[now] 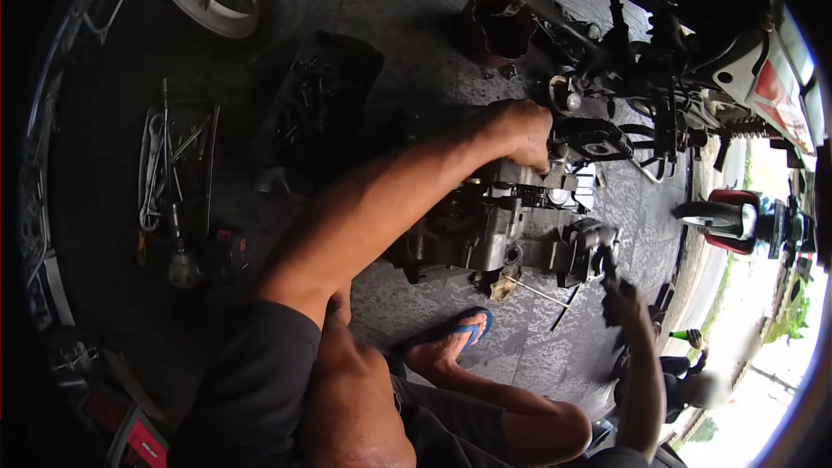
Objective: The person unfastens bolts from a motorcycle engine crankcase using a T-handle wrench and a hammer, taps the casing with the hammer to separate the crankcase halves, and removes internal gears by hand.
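A motorcycle engine lies on the dark floor in front of me. My left hand is closed over its upper part, with the fingertips mostly hidden. At the finned end of the engine, my right hand grips a dark-handled tool that looks like a hammer. The tool's head is blurred beside the fins, and I cannot tell whether it touches them. A crumpled tan rag and a thin rod lie beside the engine.
A partly stripped motorcycle stands beyond my left hand, near a reddish-brown container. Wrenches lie in a tray, beside a power drill. My sandalled foot is close by. Another person holds a green bottle.
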A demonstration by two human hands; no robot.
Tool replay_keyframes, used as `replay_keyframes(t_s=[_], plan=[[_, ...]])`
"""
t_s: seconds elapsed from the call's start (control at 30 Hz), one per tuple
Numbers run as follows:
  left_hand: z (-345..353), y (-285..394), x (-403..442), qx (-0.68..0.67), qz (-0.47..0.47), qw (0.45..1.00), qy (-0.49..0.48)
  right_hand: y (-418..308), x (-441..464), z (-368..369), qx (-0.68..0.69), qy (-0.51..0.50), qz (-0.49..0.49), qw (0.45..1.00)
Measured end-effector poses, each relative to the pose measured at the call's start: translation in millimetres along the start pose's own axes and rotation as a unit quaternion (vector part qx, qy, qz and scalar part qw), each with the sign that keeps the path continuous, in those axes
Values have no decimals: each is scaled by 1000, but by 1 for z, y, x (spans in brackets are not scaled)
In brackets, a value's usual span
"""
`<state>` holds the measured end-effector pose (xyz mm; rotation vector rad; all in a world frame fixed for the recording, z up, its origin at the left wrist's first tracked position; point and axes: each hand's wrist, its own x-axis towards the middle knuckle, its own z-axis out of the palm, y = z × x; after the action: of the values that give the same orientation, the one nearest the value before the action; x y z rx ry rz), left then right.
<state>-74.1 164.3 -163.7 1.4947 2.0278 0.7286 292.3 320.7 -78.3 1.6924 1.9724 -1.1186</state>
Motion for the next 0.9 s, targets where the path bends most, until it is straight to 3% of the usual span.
replay_keyframes(t_s=[0.03, 0.07, 0.13, 0.17, 0.2, 0.27, 0.33, 0.4, 0.43, 0.47, 0.5, 0.57, 0.63, 0.7, 0.73, 0.8, 0.87, 0.9], plan=[[-11, 0, -4, -69, 0, 996, -63, 35, 6, 2, 45, -47, 28, 998], [-12, -4, -5, -66, -6, 996, -62, 74, 12, 13, 14, -35, 43, 998], [-9, -12, -8, -160, 42, 986, -18, 144, 15, 48, 66, -83, 105, 989], [-3, -19, -11, -179, 84, 979, 51, 181, 16, 74, 38, -65, 160, 984], [-5, -26, -18, -175, 79, 980, 50, 215, 14, 100, 81, -71, 176, 978], [-12, -37, -38, -301, 51, 945, 118, 266, 2, 141, 241, -92, 217, 942], [-24, -43, -68, -322, -13, 946, 37, 288, -7, 171, 316, -94, 233, 915], [-20, -49, -97, -253, -51, 960, 108, 304, -6, 182, 83, -23, 99, 991], [-16, -53, -108, -274, -60, 950, 134, 322, 8, 178, -100, 16, -37, 994], [-8, -59, -117, -297, -70, 938, 162, 359, 36, 173, -208, 59, -58, 975], [4, -67, -125, -297, -62, 940, 155, 331, 44, 154, -147, 111, -114, 976], [31, -83, -137, -370, -23, 891, 262, 245, 63, 116, -54, 176, -126, 975], [57, -91, -142, -360, -38, 883, 297, 124, 56, 82, 95, 130, -191, 968], [80, -85, -146, -307, -84, 864, 390, 27, 43, 67, 94, 99, -258, 956], [94, -83, -152, -310, -83, 864, 389, -5, 39, 68, 121, 73, -287, 947], [130, -87, -163, -392, -224, 761, 466, -37, 43, 81, 203, 22, -318, 926], [200, -124, -185, -384, -247, 767, 451, -45, 55, 98, 273, 2, -354, 894], [220, -136, -195, -373, -273, 771, 438, -33, 75, 107, 172, 56, -401, 898]])
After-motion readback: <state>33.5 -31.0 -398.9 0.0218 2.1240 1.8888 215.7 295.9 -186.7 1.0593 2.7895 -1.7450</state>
